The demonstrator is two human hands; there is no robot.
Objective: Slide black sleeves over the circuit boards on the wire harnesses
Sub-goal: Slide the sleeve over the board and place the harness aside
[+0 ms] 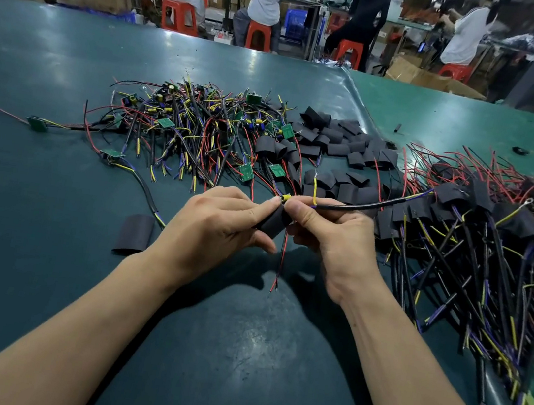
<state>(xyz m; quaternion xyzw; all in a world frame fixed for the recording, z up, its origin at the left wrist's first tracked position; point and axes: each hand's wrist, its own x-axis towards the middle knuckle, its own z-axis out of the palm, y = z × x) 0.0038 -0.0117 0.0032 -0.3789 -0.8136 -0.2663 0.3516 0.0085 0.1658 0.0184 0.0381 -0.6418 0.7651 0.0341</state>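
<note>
Sleeving a single harness above the green desk [69, 75], both hands meet at the centre of the view: the left hand [221, 223] pinches a black sleeve [275, 221] between thumb and fingers, while the right hand [328, 225] pinches the black cable [372, 206] of the harness just behind the sleeve mouth. A yellow component [286, 198] shows at the top of the sleeve, which suggests the circuit board sits partly inside; the board itself is hidden, so its depth cannot be told. Red leads [280, 263] hang from the sleeve's lower end. Several faults are possible from here. A board corner or tall component may catch on the sleeve mouth, so that further pushing bends the part or strains its solder joints. Pulling on the cable instead of guiding the board may stress the wire roots. The red leads may fold back inside and bunch. The trailing cable lies towards the finished pile [496, 236] at right and may snag there. Unsleeved harnesses [201, 123] lie beyond the hands, loose sleeves [343, 144] just beside them, and one spare sleeve [136, 233] lies near the left wrist.
</note>
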